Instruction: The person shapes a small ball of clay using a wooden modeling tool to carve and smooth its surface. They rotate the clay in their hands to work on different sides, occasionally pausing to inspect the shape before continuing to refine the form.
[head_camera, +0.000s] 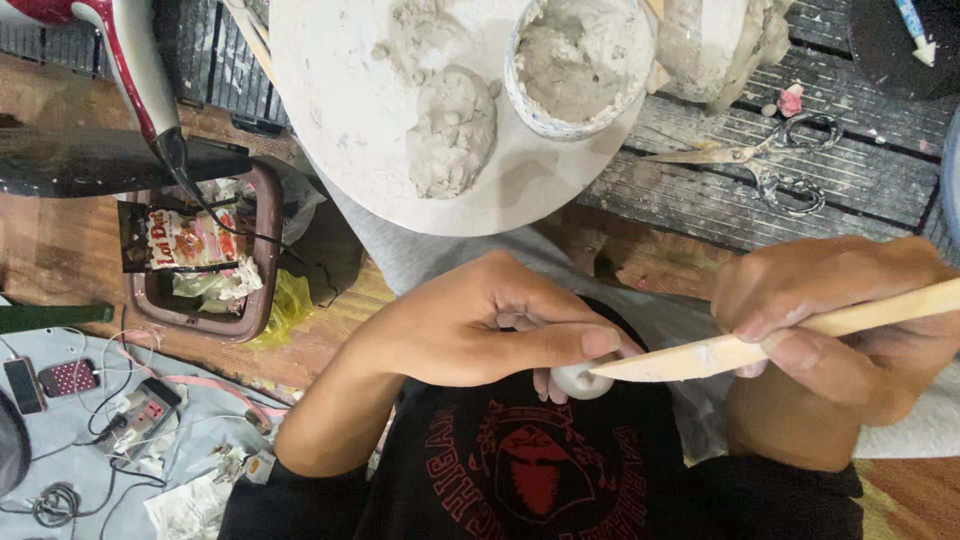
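— While the left hand is pinching that white ball, what is the stick doing?

— It is pressing its flat, clay-smeared tip against the ball's right side. My guess is that the shaping or smoothing step is under way. The right hand is closing round the stick's shaft, thumb underneath and fingers curled over the top.

— And how is the left hand gripping?

— It is nearly closed, with the thumb lying across the top of the ball and the fingertips curling behind and beneath it. The ball is peeking out below the thumb tip, hovering over the person's lap, above the black shirt.

— What is the next stroke asking for?

— A steady pinch and light pressure, I think, since the ball is small and could slip from the fingers.

— What is lying around?

— A round white board is sitting just above the hands, carrying a lump of grey clay near its lower edge and a bowl of the same clay at its right edge. Scissors are resting on the dark slatted surface to the right. A brown bin holding wrappers is standing at the left.
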